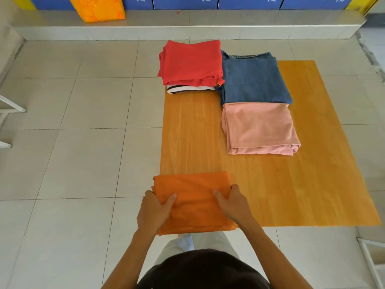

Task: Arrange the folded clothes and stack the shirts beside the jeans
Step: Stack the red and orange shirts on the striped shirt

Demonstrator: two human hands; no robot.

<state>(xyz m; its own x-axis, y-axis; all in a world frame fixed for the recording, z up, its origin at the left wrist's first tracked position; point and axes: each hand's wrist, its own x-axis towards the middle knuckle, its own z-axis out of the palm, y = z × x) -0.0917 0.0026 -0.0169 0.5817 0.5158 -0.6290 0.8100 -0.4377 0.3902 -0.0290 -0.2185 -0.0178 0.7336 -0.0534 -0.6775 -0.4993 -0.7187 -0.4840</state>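
Over wooden board [270, 184], both hands grip folded orange shirt [193, 197].

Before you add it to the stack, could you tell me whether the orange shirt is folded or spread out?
Folded: the orange shirt is a compact rectangle, gripped at its sides by the left hand and right hand.

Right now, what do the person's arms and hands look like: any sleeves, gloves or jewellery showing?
Both forearms are bare up to the bottom edge of the picture, so no sleeve shows. The left hand and right hand wear no gloves, and no rings, watch or bracelets can be seen. Below them the person wears a dark top and light trousers.
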